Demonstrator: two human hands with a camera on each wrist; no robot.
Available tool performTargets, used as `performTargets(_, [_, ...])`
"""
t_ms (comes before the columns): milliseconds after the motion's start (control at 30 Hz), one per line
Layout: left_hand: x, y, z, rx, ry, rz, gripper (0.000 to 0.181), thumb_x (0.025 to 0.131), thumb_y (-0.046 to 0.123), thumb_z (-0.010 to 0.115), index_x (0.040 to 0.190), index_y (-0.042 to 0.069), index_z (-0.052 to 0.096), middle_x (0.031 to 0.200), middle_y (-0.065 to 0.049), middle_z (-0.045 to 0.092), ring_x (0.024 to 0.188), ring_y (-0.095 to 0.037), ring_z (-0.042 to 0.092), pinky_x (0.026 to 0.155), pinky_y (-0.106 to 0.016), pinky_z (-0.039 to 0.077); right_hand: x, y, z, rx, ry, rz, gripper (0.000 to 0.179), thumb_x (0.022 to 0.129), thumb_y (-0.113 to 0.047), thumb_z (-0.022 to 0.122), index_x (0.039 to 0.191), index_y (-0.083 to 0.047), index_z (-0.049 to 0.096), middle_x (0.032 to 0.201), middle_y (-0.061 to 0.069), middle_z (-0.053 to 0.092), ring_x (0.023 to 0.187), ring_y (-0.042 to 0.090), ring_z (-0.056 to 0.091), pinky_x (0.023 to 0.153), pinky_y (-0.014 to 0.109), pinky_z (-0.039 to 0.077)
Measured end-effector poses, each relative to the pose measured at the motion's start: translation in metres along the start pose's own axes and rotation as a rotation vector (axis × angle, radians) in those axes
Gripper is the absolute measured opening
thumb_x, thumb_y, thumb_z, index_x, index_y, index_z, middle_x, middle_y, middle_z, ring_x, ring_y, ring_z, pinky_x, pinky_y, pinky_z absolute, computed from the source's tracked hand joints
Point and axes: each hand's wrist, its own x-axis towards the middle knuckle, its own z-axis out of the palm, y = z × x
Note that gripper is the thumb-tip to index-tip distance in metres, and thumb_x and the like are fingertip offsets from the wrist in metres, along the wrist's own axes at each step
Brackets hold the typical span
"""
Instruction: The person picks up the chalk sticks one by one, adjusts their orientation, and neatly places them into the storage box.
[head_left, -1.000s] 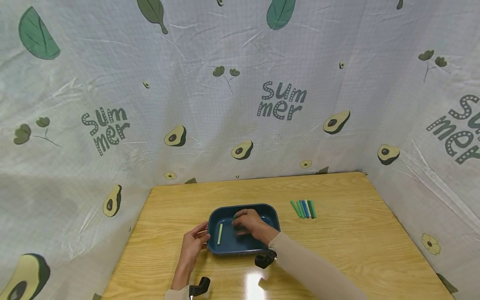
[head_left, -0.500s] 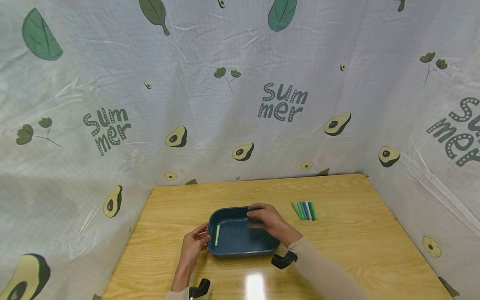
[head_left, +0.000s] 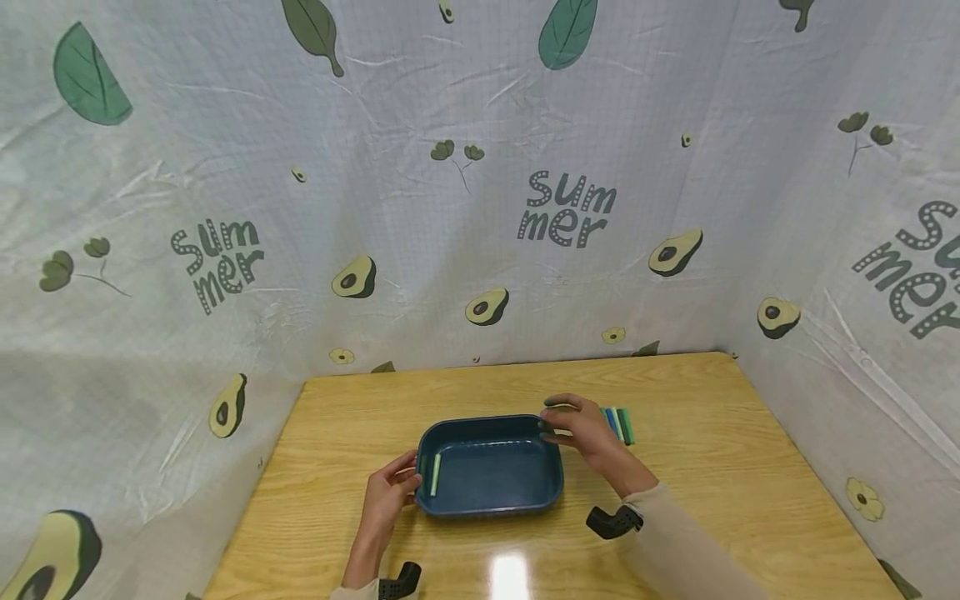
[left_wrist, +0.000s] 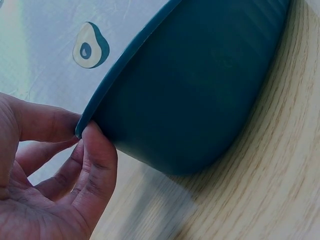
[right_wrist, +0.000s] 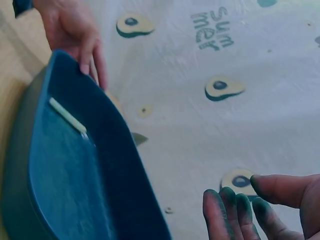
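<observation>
We see a dark blue tray (head_left: 495, 475) sitting flat on the wooden bench (head_left: 337, 417), nearer its front edge than its back, where both hands can get at it. Inside, one pale green stick (head_left: 436, 475) lies just beside the left end wall, running roughly front to back; the rest of the tray floor shows bare.

At that same left end, the left hand (head_left: 384, 496) pinches the rim between thumb and fingers. We judge this grip to be for steadying: a hold on the edge checks sliding and leaves the inside free. The left wrist view shows the tray's outer wall curving away from that pinch.

The right hand (head_left: 588, 429) hangs by the far right corner, its fingers spread and slightly bent, with a gap below the thumb and nothing held. In the head view its fingertips overlap the rim, yet the right wrist view shows them apart from it. Those fingertips carry dark green smudges.

Beyond that hand, to the tray's right, a row of coloured sticks (head_left: 619, 425) lies side by side on the bench, which seems to keep each one easy to pick out. We see green, blue, pale and dark ones, but the hand covers part of the row, so we cannot fairly count them.
</observation>
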Motion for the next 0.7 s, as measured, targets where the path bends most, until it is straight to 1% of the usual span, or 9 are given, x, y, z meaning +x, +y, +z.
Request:
performTargets(100, [0.001,-0.001,0.000,-0.002,0.001,0.000,0.047,0.090,-0.004,0.060,0.137,0.000,0.055,0.127,-0.023,0.058,0.090,-0.010,0.060,0.060,-0.027,0.052,-0.001,-0.003,-0.011,-0.025,0.019,-0.015,0.044,0.095,-0.013,0.062,0.134,0.002,0.048,0.119,0.019,0.061,0.101,0.024,0.065,0.096,0.048,0.052])
performTargets(200, [0.002,-0.001,0.000,-0.002,0.001,0.002,0.046,0.090,-0.004,0.060,0.136,0.000,0.056,0.127,-0.022,0.058,0.090,-0.010,0.060,0.060,-0.026,0.052,-0.002,-0.005,-0.022,-0.041,0.042,-0.035,0.043,0.096,-0.014,0.062,0.134,0.001,0.049,0.126,0.023,0.058,0.103,0.023,0.065,0.099,0.050,0.050])
performTargets(333, [0.002,-0.002,0.000,-0.007,0.005,0.007,0.046,0.090,-0.005,0.060,0.136,0.000,0.057,0.126,-0.022,0.058,0.089,-0.010,0.060,0.059,-0.026,0.052,-0.004,-0.008,-0.033,-0.062,0.098,-0.053,0.042,0.095,-0.014,0.064,0.132,0.000,0.050,0.122,0.019,0.062,0.098,0.017,0.066,0.096,0.045,0.053])
performTargets(467, [0.003,-0.002,0.000,-0.009,0.003,0.006,0.046,0.090,-0.005,0.060,0.136,0.000,0.056,0.126,-0.023,0.058,0.089,-0.010,0.060,0.059,-0.026,0.052,-0.005,-0.009,-0.044,-0.097,0.166,-0.060,0.043,0.095,-0.016,0.065,0.132,0.000,0.051,0.116,0.012,0.065,0.097,0.016,0.067,0.095,0.043,0.053])
performTargets(533, [0.004,-0.003,0.001,-0.008,0.001,0.008,0.046,0.090,-0.004,0.060,0.136,0.000,0.056,0.127,-0.023,0.058,0.089,-0.010,0.060,0.059,-0.026,0.052,-0.005,-0.007,-0.050,-0.139,0.207,-0.064,0.043,0.095,-0.017,0.065,0.132,-0.001,0.052,0.114,0.010,0.066,0.096,0.015,0.067,0.095,0.043,0.053])
performTargets(700, [0.005,-0.003,0.001,-0.009,0.005,0.011,0.046,0.090,-0.004,0.060,0.135,0.001,0.057,0.126,-0.022,0.058,0.089,-0.010,0.060,0.059,-0.025,0.052,-0.002,0.003,-0.064,-0.262,0.311,-0.102,0.041,0.095,-0.019,0.065,0.132,-0.004,0.055,0.121,0.017,0.066,0.096,0.012,0.068,0.095,0.044,0.053])
